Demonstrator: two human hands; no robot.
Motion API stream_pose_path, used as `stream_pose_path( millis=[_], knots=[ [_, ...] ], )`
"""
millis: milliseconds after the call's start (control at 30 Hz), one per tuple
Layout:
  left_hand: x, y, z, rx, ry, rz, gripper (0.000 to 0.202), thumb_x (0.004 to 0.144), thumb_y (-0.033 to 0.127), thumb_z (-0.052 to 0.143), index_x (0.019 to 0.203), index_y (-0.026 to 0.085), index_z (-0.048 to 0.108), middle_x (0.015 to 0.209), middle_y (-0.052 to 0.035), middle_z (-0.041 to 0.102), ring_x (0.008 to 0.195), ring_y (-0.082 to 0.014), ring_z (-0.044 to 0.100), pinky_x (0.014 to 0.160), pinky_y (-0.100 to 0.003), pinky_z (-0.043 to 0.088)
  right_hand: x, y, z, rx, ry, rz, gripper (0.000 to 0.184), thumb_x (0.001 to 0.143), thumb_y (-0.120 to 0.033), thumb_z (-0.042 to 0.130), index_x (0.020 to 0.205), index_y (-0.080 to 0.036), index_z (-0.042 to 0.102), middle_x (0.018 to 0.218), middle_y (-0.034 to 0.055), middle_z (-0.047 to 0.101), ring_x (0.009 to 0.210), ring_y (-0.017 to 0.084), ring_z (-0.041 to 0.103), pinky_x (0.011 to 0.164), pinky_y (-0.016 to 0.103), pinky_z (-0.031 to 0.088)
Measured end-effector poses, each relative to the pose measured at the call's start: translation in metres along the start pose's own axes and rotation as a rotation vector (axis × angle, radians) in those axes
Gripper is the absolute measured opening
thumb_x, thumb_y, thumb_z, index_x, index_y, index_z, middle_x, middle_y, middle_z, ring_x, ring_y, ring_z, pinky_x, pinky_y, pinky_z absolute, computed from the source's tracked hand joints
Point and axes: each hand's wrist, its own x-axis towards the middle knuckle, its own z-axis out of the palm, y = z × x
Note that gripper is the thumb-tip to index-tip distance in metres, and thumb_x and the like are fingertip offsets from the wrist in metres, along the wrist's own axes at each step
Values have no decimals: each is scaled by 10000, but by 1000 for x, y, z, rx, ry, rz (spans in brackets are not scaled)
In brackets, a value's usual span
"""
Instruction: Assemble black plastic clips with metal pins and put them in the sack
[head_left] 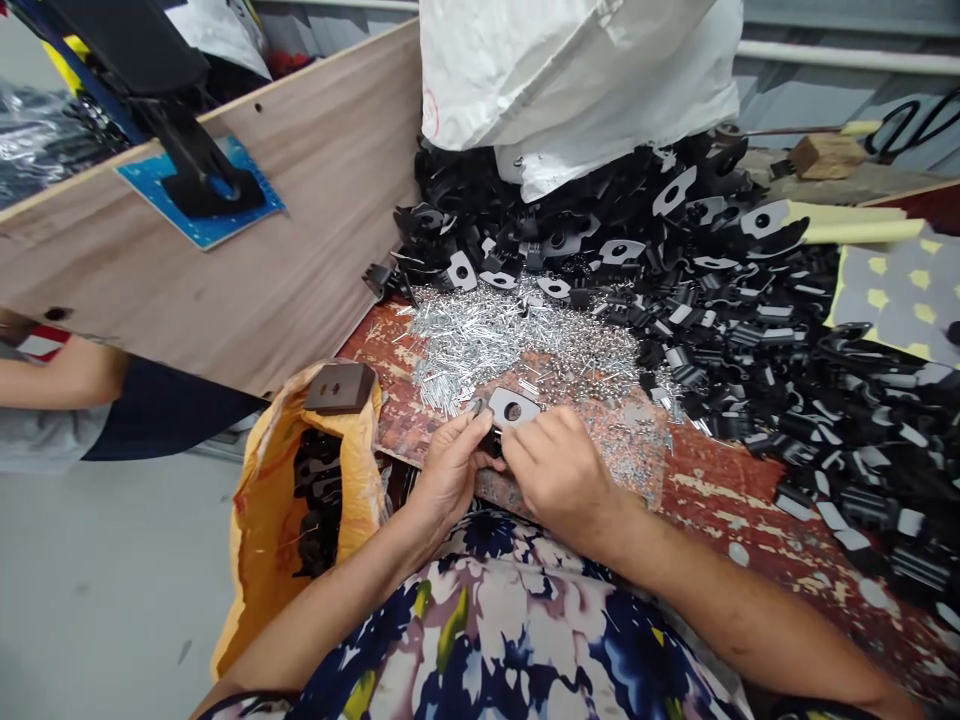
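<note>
Close to my body, a small clip part (513,408) with a grey face and a round dark hole sits between my hands. My left hand (455,455) pinches its left side between thumb and fingers. From the right, my right hand (559,465) presses closed fingers against its lower edge; the fingertips are partly hidden, so anything small in them does not show. Just beyond lie a heap of silver metal pins (472,335) and a spread of small round metal bits (600,350). Black and grey clip parts (720,300) are piled behind and to the right.
A yellow sack (251,520) holding black parts hangs open on my left, a brown block (341,388) on its rim. A wooden board (322,190) stands at the left. A white sack (570,70) rests behind the pile. Yellow-backed sheets (892,290) lie at right. Another person's arm (67,378) shows far left.
</note>
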Motion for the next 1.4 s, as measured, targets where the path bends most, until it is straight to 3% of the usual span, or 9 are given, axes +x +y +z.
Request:
stream_pose_path(
  millis=[167, 400, 467, 633, 767, 933, 1000, 1167, 1400],
  knots=[
    [-1, 0, 6, -33, 47, 26, 387, 703, 349, 885, 634, 161, 553, 597, 69, 481, 545, -54, 423, 511, -142, 417, 9, -10, 3, -131, 70, -66, 230, 1015, -123, 458, 1076, -192, 669, 710, 14, 612, 691, 187, 476, 736, 368, 370],
    [-14, 3, -30, -73, -114, -79, 368, 783, 488, 802, 927, 154, 745, 842, -47, 696, 667, -135, 604, 570, -234, 542, 4, -2, -4, 229, 68, 25, 247, 1026, -124, 402, 1157, -171, 605, 780, 25, 658, 749, 199, 503, 773, 358, 383],
    [-25, 5, -39, 119, -98, 23, 429, 748, 430, 838, 1087, 190, 733, 946, -57, 721, 715, -161, 634, 608, -257, 548, 1, -6, -1, 253, 43, 16, 231, 1029, -132, 406, 1120, -180, 613, 771, 27, 652, 747, 203, 504, 774, 361, 384],
    [-56, 28, -64, 816, 104, 344, 432, 787, 298, 810, 1209, 248, 734, 1168, -74, 740, 1107, -285, 640, 971, -359, 480, -22, -3, 12, 268, -208, 122, 193, 1035, -298, 516, 1176, -176, 571, 974, 77, 676, 873, 219, 576, 794, 349, 412],
    [-67, 38, -93, 746, 94, 182, 384, 894, 428, 684, 1209, 219, 751, 833, -37, 699, 805, -238, 618, 715, -286, 463, -52, 19, 23, -46, -391, 224, 185, 956, -361, 636, 929, -191, 570, 907, 109, 634, 830, 264, 572, 718, 362, 393],
    [-53, 3, -100, 744, 98, 183, 333, 948, 471, 577, 1058, 203, 742, 656, 20, 558, 629, -186, 488, 617, -270, 372, -69, 26, 24, 69, -577, 342, 58, 951, -240, 572, 987, -195, 563, 706, 14, 623, 555, 184, 559, 529, 299, 350],
    [-44, -11, -98, 753, 143, 214, 311, 959, 466, 550, 912, 205, 712, 637, 30, 522, 622, -182, 471, 623, -275, 363, -70, 24, 13, 171, -546, 369, 197, 983, -224, 504, 1162, -185, 576, 656, -7, 644, 489, 180, 564, 488, 299, 377],
    [-34, -22, -100, 754, 205, 242, 404, 983, 484, 489, 690, 216, 561, 639, 23, 498, 640, -183, 474, 632, -286, 351, -72, 16, -16, 353, -202, 232, 567, 1012, -193, 481, 1561, -313, 406, 1095, 76, 751, 834, 202, 730, 698, 327, 579],
    [-34, -20, -98, 761, 236, 266, 412, 967, 502, 496, 655, 232, 496, 612, 25, 486, 624, -183, 457, 623, -289, 350, -68, 0, 0, 216, -278, 104, 524, 1023, -205, 456, 1541, -280, 478, 718, 11, 624, 549, 159, 562, 492, 273, 479]
  ],
)
